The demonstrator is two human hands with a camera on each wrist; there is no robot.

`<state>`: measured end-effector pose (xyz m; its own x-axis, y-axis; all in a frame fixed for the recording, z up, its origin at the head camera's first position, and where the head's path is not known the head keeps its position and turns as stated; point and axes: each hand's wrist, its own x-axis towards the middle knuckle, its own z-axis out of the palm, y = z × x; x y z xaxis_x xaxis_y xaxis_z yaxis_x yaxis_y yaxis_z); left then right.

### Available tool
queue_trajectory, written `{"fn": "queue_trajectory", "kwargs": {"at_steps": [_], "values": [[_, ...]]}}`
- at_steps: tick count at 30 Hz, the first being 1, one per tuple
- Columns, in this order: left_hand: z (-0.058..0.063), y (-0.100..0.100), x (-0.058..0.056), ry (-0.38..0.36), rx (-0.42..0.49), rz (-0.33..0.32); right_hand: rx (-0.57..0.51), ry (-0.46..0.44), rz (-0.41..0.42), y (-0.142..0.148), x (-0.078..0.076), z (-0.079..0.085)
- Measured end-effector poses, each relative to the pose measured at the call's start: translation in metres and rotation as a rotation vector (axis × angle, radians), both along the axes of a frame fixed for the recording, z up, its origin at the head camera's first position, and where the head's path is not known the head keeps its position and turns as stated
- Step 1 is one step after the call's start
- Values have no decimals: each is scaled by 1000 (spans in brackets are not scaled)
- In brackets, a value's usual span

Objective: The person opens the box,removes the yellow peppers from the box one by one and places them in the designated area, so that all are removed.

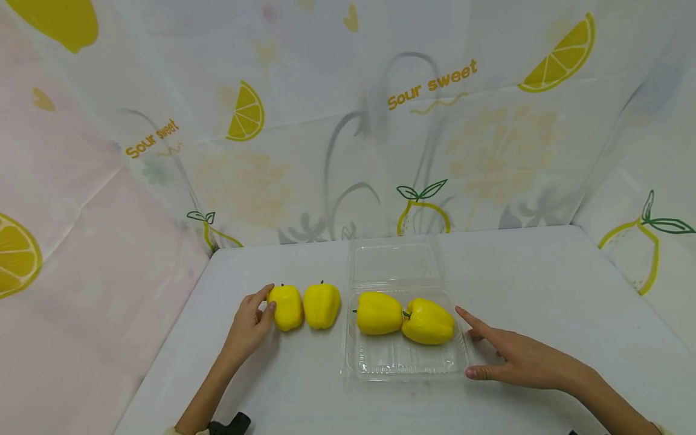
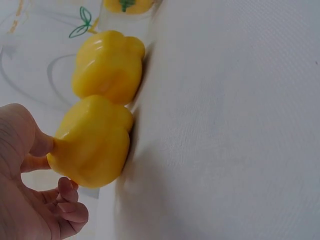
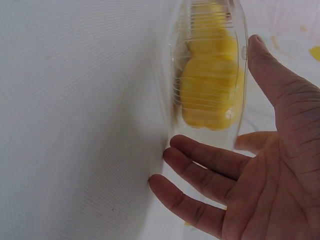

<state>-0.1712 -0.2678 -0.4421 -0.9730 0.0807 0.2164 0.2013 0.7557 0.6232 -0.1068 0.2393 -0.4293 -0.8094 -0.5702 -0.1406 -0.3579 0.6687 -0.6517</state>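
My left hand is at the leftmost yellow bell pepper, its thumb and curled fingers against the left side. In the left wrist view the thumb overlaps the edge of this pepper, and part of a finger is hidden behind it. A second yellow bell pepper stands close beside it on the right. Two more, one yellow bell pepper and another yellow bell pepper, lie in a clear plastic clamshell box. Spread fingers of my right hand reach the box's right wall, thumb tip at its rim.
The box's clear lid lies folded back toward the rear of the white table. Behind and beside the table hangs a lemon-printed cloth. Black wrist gear shows at my left forearm.
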Motion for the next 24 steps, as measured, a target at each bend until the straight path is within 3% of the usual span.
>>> {"fn": "queue_trajectory", "kwargs": {"at_steps": [13,24], "values": [[2,4,-3,40,-15,-19,9,2,-3,-1,0,1],[4,6,-5,-10,-34,-7,7,7,-2,0,-1,0]]}}
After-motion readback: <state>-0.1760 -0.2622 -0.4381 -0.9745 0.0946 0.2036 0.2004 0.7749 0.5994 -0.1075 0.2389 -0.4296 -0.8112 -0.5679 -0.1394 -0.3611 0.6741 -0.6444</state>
